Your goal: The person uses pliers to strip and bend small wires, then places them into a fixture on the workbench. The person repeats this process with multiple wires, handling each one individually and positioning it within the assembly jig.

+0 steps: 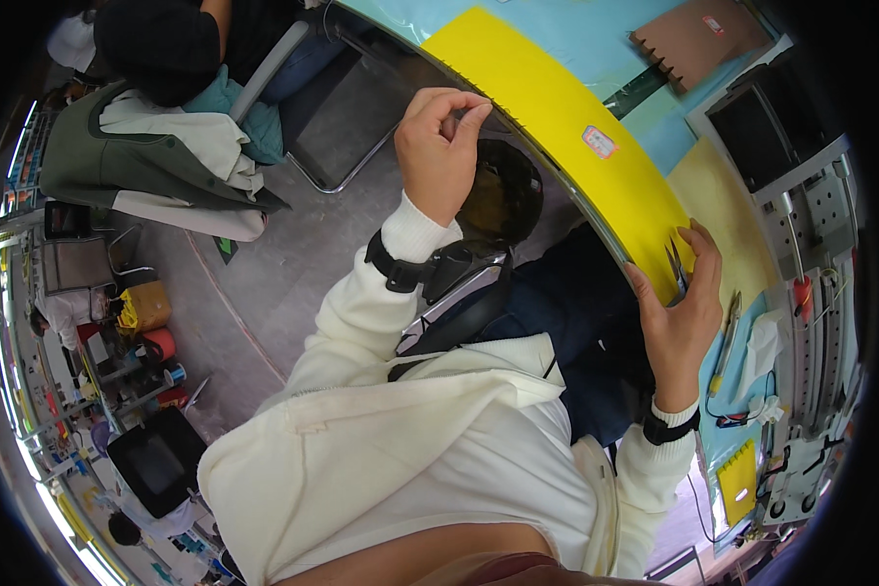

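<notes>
A long yellow sheet with a row of small notches along its near edge lies on the table's edge, a small red-and-white label on it. My left hand is raised just off its notched edge, thumb and forefinger pinched together. Whatever may be between those fingertips is too small to make out. At the sheet's near right end is my right hand, thumb and fingers apart at the yellow surface. Small dark thread snips sit in that hand, points away from me, their grip hidden by the palm.
A brown notched piece lies at the far right of the blue-covered table. Tweezers, white tissue and a yellow piece lie right of my right hand, beside a metal stand. Another person sits far left.
</notes>
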Motion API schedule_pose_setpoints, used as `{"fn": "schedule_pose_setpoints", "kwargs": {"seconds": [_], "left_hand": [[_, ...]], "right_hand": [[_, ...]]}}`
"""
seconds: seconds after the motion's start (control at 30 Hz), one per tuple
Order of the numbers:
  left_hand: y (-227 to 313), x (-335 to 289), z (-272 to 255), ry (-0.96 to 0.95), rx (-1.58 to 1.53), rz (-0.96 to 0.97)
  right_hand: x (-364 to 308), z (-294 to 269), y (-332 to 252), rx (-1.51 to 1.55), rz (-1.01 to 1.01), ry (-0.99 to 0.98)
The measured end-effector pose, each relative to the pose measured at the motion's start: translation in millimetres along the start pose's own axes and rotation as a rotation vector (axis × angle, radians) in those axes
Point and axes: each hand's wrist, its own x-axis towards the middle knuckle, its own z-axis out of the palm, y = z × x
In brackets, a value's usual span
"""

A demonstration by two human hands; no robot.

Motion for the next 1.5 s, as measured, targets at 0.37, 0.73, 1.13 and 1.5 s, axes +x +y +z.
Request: {"fn": "schedule_pose_setpoints", "kwargs": {"seconds": [0.37,0.73,1.13,1.5], "left_hand": [[7,-1,5,0.029,0.083,0.13],[7,-1,11,0.094,0.228,0.213],[0,-5,19,0.134,0.144,0.229],[4,-5,15,0.12,0.267,0.252]], "right_hand": [[0,1,3,-0.006,-0.058,0.047],[0,2,6,0.002,-0.062,0.052],[0,2,6,-0.001,-0.067,0.055],[-1,4,7,0.007,-0.064,0.051]]}}
